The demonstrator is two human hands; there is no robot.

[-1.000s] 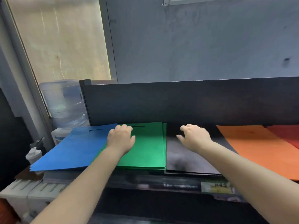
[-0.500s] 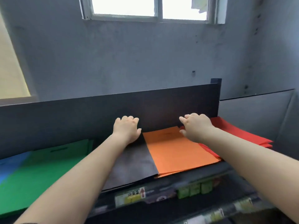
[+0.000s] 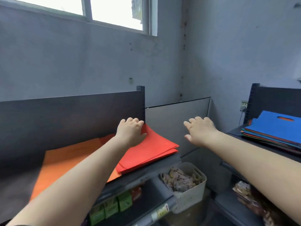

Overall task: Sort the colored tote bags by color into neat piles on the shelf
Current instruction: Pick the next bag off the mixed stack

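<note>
Left hand [image 3: 130, 133] is resting palm-down on the back corner of the red tote pile [image 3: 151, 150], fingers [image 3: 130, 120] loosely curled and close together over the far edge; whether they are gripping the top bag or just lying on it, can't tell. Right hand [image 3: 201, 132] is hanging in the air past the end of the shelf [image 3: 146, 174], fingers relaxed and slightly apart, holding nothing, touching nothing.

Red pile is sitting at the right end of the shelf, against the dark back panel [image 3: 73, 115], its front corner sticking out over the shelf edge. Orange tote pile [image 3: 65, 163] is lying just left of it; red overlaps its right edge, and the left forearm is covering much of both. A dark sheet at the far left is cut off by the frame edge, hard to make out.

A mixed stack of totes [image 3: 273, 134] is lying on a second shelf at the far right, blue bag on top, orange showing through its handle slot; lower layers show only as thin coloured edges, and the stack is cut off by the frame.

Below, a white basket [image 3: 189, 193] is holding blurry packets; green boxes [image 3: 114, 204] under the main shelf are smeared, labels unreadable.
</note>
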